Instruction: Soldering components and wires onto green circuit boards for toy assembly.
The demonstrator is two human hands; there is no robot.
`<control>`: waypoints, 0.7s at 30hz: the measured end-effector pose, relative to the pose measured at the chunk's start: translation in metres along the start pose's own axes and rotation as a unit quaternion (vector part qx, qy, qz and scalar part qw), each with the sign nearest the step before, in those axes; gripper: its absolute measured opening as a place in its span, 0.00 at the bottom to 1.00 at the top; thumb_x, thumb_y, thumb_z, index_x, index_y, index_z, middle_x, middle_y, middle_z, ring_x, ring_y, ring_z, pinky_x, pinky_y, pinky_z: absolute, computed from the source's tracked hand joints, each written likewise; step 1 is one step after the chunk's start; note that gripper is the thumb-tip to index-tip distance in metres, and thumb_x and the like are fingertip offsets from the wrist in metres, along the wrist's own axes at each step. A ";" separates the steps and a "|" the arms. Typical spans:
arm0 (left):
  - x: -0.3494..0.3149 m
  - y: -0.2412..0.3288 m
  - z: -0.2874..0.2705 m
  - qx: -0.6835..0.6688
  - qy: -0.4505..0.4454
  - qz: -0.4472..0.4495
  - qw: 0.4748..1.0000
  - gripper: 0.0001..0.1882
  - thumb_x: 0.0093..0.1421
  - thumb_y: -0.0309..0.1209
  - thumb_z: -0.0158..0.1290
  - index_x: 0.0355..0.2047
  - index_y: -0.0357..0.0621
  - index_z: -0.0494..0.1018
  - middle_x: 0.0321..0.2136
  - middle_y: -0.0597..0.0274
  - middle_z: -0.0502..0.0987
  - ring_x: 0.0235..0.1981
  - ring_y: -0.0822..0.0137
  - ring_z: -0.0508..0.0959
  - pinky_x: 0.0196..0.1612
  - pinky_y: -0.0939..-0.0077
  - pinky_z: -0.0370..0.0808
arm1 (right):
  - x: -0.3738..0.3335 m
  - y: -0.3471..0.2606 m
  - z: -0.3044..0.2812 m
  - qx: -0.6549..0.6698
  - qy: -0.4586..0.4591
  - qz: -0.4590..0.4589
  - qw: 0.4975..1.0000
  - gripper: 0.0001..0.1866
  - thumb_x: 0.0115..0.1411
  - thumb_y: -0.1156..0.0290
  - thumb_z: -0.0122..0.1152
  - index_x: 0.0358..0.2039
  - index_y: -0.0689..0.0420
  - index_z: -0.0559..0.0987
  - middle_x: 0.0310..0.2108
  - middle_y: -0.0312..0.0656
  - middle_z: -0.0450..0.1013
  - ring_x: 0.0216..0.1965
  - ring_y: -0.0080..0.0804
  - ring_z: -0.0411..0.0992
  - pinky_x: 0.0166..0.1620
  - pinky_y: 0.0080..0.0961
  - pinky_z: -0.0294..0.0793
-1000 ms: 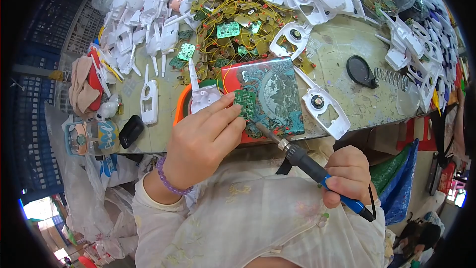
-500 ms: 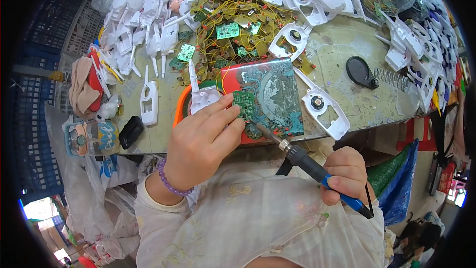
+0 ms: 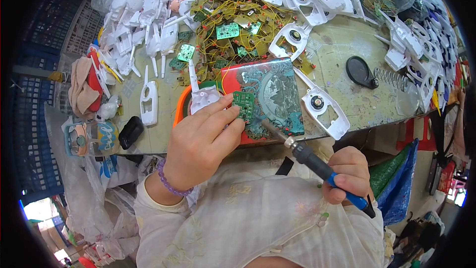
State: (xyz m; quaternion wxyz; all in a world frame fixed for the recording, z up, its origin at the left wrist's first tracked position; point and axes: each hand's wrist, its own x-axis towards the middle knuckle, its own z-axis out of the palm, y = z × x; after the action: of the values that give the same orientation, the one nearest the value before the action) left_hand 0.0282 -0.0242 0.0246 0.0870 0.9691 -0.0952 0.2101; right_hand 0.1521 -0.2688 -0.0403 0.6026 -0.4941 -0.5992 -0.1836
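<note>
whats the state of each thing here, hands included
Left hand: closed on circuit board
Circuit board: held
Right hand: closed around soldering iron
Soldering iron: held, tip seemingly off the circuit board
Spring: lying on its side, unheld
White speaker casing: lying loose, unheld
Purple bracelet: worn

bright, even light leaves soft shadows; sheen lies on the patterned panel (image 3: 280,92). white patches (image 3: 42,210) at both sides are blown out. the table (image 3: 342,44) bows, corners go black, and the soldering iron (image 3: 313,159) blurs at its tip.
</note>
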 end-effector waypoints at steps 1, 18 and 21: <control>0.001 0.000 0.000 0.001 0.000 0.000 1.000 0.10 0.45 0.26 0.57 0.30 0.40 0.74 0.35 0.57 0.77 0.43 0.57 0.78 0.34 0.71 0.77 | -0.001 0.000 -0.004 0.001 0.004 0.003 1.000 0.18 0.60 0.56 0.58 0.35 0.60 0.70 0.24 0.39 0.70 0.20 0.34 0.70 0.22 0.27 0.70; 0.003 0.010 0.003 0.001 0.073 -0.119 0.990 0.24 0.45 0.37 0.65 0.41 0.40 0.73 0.35 0.57 0.72 0.36 0.56 0.73 0.37 0.63 0.71 | 0.042 -0.009 -0.176 -0.329 0.540 0.131 0.764 0.08 0.56 0.69 0.53 0.25 0.59 0.73 0.17 0.30 0.60 0.17 0.15 0.56 0.20 0.13 0.50; 0.008 0.015 0.006 0.008 0.074 -0.165 0.983 0.27 0.45 0.39 0.64 0.44 0.40 0.72 0.36 0.55 0.71 0.36 0.55 0.72 0.36 0.63 0.70 | 0.048 0.002 -0.165 -0.352 0.452 0.183 0.799 0.07 0.57 0.69 0.52 0.26 0.59 0.74 0.21 0.31 0.64 0.20 0.15 0.58 0.23 0.13 0.54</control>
State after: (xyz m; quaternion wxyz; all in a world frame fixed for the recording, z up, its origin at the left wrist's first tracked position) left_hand 0.0342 -0.0415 0.0247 0.1196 0.9541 0.0746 0.2644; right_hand 0.2533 -0.3843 0.0362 0.6119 -0.6335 -0.0516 -0.4707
